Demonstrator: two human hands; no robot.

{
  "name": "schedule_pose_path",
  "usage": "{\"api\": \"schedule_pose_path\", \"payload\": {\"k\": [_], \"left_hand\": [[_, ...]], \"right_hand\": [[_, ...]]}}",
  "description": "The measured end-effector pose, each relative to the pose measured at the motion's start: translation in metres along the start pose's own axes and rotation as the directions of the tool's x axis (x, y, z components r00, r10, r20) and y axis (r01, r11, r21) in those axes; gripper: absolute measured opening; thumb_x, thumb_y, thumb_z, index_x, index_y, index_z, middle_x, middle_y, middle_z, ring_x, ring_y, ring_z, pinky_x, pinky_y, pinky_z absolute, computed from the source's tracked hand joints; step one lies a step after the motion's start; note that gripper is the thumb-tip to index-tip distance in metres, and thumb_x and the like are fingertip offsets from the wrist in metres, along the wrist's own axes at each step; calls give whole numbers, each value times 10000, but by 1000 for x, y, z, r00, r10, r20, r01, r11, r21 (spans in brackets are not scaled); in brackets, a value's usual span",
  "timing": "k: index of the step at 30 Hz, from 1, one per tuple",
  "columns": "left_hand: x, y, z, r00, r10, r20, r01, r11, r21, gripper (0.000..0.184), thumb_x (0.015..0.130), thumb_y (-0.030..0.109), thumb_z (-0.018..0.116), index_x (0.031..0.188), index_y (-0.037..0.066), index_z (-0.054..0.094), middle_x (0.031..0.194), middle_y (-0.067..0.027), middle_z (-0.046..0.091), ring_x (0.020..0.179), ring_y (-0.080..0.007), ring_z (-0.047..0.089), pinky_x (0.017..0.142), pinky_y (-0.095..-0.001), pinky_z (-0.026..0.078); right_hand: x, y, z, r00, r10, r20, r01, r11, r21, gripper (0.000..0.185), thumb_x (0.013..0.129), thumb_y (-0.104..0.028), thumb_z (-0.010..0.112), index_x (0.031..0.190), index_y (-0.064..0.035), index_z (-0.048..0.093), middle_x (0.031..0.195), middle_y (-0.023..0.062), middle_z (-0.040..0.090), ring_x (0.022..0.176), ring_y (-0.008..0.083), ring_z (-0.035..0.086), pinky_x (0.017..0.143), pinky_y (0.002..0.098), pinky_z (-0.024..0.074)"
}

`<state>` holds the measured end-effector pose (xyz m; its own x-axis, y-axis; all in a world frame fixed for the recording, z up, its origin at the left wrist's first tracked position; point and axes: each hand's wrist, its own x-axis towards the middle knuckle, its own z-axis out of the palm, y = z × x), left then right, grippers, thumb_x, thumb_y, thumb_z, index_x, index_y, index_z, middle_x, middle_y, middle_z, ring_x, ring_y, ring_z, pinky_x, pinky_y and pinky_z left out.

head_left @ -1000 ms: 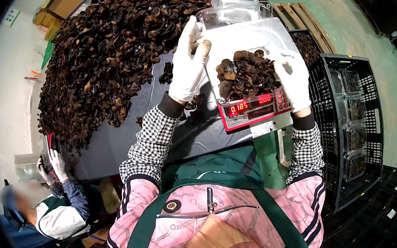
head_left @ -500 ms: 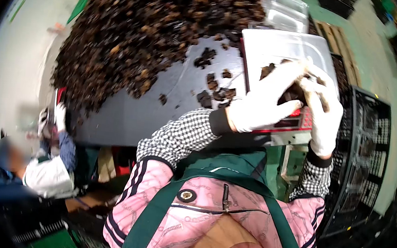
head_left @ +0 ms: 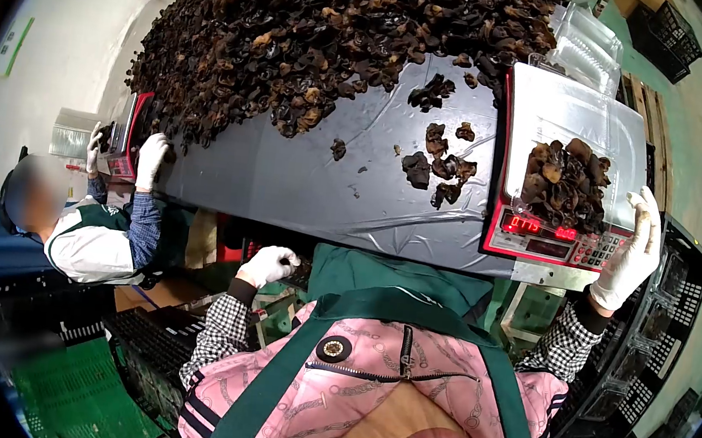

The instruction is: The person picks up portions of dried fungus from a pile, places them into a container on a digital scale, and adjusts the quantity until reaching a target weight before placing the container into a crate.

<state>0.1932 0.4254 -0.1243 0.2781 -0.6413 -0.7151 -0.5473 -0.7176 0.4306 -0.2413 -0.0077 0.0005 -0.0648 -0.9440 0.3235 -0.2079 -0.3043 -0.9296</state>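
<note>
My right hand (head_left: 634,253), in a white glove, is at the right edge of the red-framed digital scale (head_left: 581,106), fingers stretched out and holding nothing. On the scale's plate sits a heap of dark brown wood ear mushrooms (head_left: 567,186), apparently in a clear container whose edges barely show. Red digits glow on its display (head_left: 530,227). Low at the left, in front of the table edge, my gloved left hand (head_left: 269,267) has curled fingers. A dark patch lies beside its fingertips, and I cannot make out whether it is held.
A large mound of wood ear mushrooms (head_left: 326,45) covers the back of the grey table (head_left: 286,186). Several loose pieces (head_left: 442,169) lie left of the scale. Clear plastic trays (head_left: 587,47) stand behind it, black crates (head_left: 645,310) at right. A co-worker (head_left: 101,235) works at left.
My hands have parted from over the scale: the left swung down and left below the table edge, the right drew back to the scale's side. The mushroom heap is now uncovered.
</note>
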Motion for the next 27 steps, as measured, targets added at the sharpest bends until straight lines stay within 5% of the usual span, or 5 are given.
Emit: {"api": "schedule_pose_path", "payload": {"k": [7,9,12,19,27], "left_hand": [[16,135,-79,911,338,-235,-352,936,-20,215,935,192,649,1007,12,742,934,-132,737,825,-214,682,755,-314,545],[71,151,-93,375,835,-402,-526,549,650,185,926,147,655,1069,47,717,985,-108,712,873,-270,659,759,-358,535],[153,205,-116,168,733,-660,-411,660,629,225,911,141,666,1123,72,700,959,-89,669,869,-273,620,767,-366,522],[250,273,-135,320,737,-595,-155,660,735,161,881,243,664,921,91,702,899,-113,639,910,-334,596,820,-430,486],[117,418,-88,218,870,-442,-907,349,238,162,909,109,708,1047,34,745,1025,-87,716,885,-178,686,801,-280,539]], "right_hand": [[-3,-6,8,999,-42,-11,41,996,-80,265,1042,-166,526,1070,14,718,1238,108,692,1147,201,633,1088,365,406],[-5,-8,7,999,-42,-18,40,994,-97,261,1041,-164,528,1073,13,718,1239,104,692,1140,196,635,1084,363,408],[-10,-11,5,999,-2,-33,-1,995,-97,270,1037,-162,534,1127,23,707,1241,99,691,1120,185,640,1066,349,422],[-20,-12,-20,993,-88,-75,66,964,-257,251,1006,-116,553,1139,46,691,1212,144,702,1110,220,645,1019,367,465],[-17,28,-27,989,78,-130,-84,996,-42,240,1018,-120,570,1171,26,684,1075,96,734,1006,154,667,952,307,497]]}}
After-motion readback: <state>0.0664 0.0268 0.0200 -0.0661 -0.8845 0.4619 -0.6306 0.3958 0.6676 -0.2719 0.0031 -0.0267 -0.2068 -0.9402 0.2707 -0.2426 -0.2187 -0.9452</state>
